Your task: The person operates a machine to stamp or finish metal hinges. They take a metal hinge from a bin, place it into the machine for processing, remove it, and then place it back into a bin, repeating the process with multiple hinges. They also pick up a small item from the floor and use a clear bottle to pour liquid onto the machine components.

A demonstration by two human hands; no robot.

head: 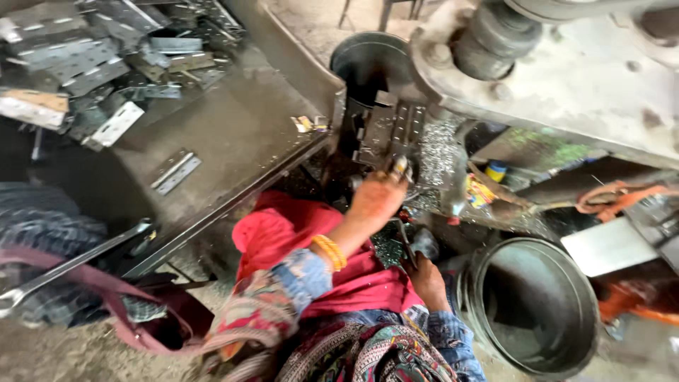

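Observation:
My left hand (pixel 378 198), with orange bangles at the wrist, reaches up to a perforated metal hinge plate (pixel 397 127) that sits in the dark fixture of a machine (pixel 566 78). Its fingertips pinch the plate's lower edge; the view is blurred there. Lower down, my right hand (pixel 428 279) is closed round a dark lever handle (pixel 423 244). A red cloth (pixel 283 233) lies over my lap between both arms.
Several hinges are piled (pixel 78 64) at the far left of a dark metal tray (pixel 240 134), with one lone hinge (pixel 175 171) nearer. A long spanner (pixel 71 267) rests on a tyre (pixel 42 226). A round metal bucket (pixel 537 304) stands at right. Metal shavings (pixel 438 152) litter the machine's base.

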